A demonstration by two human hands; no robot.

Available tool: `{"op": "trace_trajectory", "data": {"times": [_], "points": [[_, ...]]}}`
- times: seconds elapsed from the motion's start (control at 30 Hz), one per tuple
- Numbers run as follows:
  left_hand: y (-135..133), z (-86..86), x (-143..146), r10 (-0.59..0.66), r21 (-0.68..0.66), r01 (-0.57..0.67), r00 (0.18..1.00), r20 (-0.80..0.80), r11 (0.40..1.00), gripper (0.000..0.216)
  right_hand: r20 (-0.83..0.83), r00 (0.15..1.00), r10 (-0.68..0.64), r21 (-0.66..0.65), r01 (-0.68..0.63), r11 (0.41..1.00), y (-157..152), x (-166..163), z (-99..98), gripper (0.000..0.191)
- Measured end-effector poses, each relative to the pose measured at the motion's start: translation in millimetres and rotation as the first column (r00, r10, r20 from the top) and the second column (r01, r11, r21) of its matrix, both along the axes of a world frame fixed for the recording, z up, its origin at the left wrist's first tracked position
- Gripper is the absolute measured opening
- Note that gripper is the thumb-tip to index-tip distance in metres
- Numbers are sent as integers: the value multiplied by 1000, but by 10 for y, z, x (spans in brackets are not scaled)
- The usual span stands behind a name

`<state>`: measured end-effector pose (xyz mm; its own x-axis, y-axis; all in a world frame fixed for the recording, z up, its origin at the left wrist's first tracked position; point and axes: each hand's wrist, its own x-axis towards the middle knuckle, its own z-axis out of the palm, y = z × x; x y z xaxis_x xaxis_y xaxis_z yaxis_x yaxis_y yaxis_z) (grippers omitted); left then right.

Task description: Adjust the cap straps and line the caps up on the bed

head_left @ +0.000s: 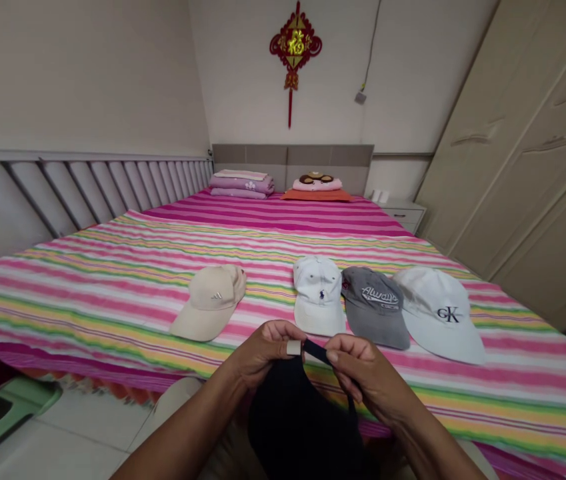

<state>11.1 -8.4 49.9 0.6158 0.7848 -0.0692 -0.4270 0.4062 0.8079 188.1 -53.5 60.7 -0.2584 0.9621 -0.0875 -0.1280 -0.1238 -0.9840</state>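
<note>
I look out from the wearer's head, facing forward and down along the bed from its foot end. The left hand and right hand sit close below my lens, the headboard well beyond.

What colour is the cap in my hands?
The cap is very dark, black or deep navy; the head view, the only one, shows it.
</note>
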Motion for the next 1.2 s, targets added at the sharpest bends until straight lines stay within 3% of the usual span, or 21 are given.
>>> {"op": "trace_trajectory", "data": {"times": [0.27,0.47,0.63,0.83,1.2], "points": [[-27,5,18,59,53,-59,998,0,997,20,-91,992,88,-86,-96,992,14,-43,-20,29],[-44,-18,41,64,81,-64,998,-1,995,20,-2,999,52,-60,-52,997,27,-43,-3,29],[-75,-43,27,-1,105,-2,999,33,994,32,-67,997,28,-69,-33,997,20,-49,-9,25],[-101,-53,49,70,167,-63,997,-37,984,27,-196,980,23,-89,-41,995,8,-92,-45,23],[-108,-75,28,164,290,-131,982,-93,948,27,-181,983,27,-79,-41,996,16,-93,-36,25]]}}
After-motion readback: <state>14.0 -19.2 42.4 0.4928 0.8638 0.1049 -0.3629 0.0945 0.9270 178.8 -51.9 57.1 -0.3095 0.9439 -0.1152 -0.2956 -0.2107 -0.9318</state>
